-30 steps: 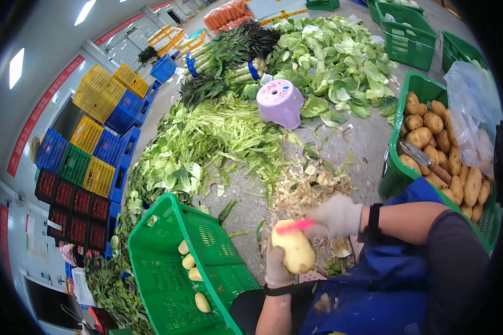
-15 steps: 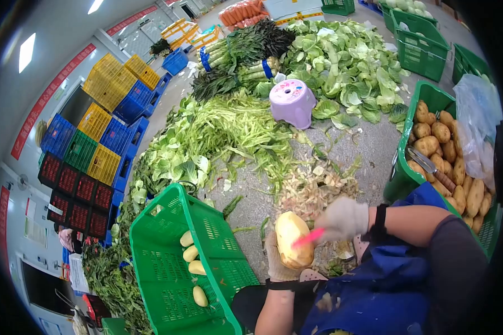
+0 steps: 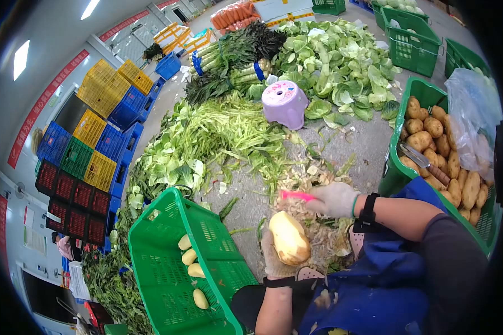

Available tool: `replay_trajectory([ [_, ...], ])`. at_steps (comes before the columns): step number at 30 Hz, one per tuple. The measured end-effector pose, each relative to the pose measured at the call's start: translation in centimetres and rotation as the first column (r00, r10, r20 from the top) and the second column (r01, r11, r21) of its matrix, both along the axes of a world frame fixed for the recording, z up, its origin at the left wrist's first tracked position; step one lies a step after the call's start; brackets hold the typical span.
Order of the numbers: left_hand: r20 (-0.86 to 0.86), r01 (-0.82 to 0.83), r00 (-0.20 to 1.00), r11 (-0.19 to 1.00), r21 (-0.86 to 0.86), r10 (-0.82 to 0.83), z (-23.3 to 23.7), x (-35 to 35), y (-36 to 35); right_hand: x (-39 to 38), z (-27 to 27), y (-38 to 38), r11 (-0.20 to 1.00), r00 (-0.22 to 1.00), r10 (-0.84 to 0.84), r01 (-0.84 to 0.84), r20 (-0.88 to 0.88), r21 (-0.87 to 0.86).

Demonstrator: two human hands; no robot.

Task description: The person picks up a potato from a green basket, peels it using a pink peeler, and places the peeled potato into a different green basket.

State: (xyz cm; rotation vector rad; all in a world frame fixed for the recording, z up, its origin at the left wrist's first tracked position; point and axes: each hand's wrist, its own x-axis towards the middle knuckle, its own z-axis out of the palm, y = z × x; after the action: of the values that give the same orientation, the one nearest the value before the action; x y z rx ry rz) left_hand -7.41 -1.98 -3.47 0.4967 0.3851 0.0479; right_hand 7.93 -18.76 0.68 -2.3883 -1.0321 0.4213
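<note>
In a pale knitted glove, my left hand (image 3: pixel 274 257) is closed round a large potato (image 3: pixel 289 239), mostly peeled to yellow flesh with some brown skin at its lower end. My right hand (image 3: pixel 335 200), also gloved, grips a pink peeler (image 3: pixel 297 195) just above the potato, apart from it. Peelings (image 3: pixel 307 177) lie on the floor beneath. To the left, a green crate (image 3: pixel 176 192) stands tilted with several peeled potatoes (image 3: pixel 195 270) inside. At my right, another green crate (image 3: pixel 399 162) holds unpeeled potatoes (image 3: pixel 430 131) and a knife with a wooden handle (image 3: pixel 439 174).
A purple stool (image 3: pixel 285 104) stands ahead among heaps of green trimmings (image 3: pixel 229 131) and cabbage leaves (image 3: pixel 335 67). A plastic bag (image 3: pixel 472 111) hangs over the right crate. Stacked crates (image 3: pixel 78 151) line the left side. Bundled leafy stalks (image 3: pixel 229 56) lie farther back.
My right hand has lifted the peeler off the potato, up and away from me. The potato stays in my left hand, shifted slightly. The view has moved a little.
</note>
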Motion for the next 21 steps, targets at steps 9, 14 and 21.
replay_trajectory([
  [9, 0.252, -0.313, 0.936, 0.91, 0.271, 0.247, 2.5, 0.2, -1.6, -6.1, 0.8, 1.6, 0.747, 0.028, 0.15, 0.652, -0.988, 0.132],
  [14, 0.117, -0.142, 0.983, 0.99, -0.017, 0.143, 7.7, -3.0, -1.5, -4.6, 4.3, -0.1, 0.819, 0.74, 0.12, 0.303, -0.662, 0.488],
  [21, 0.194, 0.328, 0.935, 0.931, -0.161, -0.296, 2.9, -7.6, -4.6, -6.8, 6.7, -0.9, 0.905, 0.953, 0.201, -0.092, -0.228, 0.416],
])
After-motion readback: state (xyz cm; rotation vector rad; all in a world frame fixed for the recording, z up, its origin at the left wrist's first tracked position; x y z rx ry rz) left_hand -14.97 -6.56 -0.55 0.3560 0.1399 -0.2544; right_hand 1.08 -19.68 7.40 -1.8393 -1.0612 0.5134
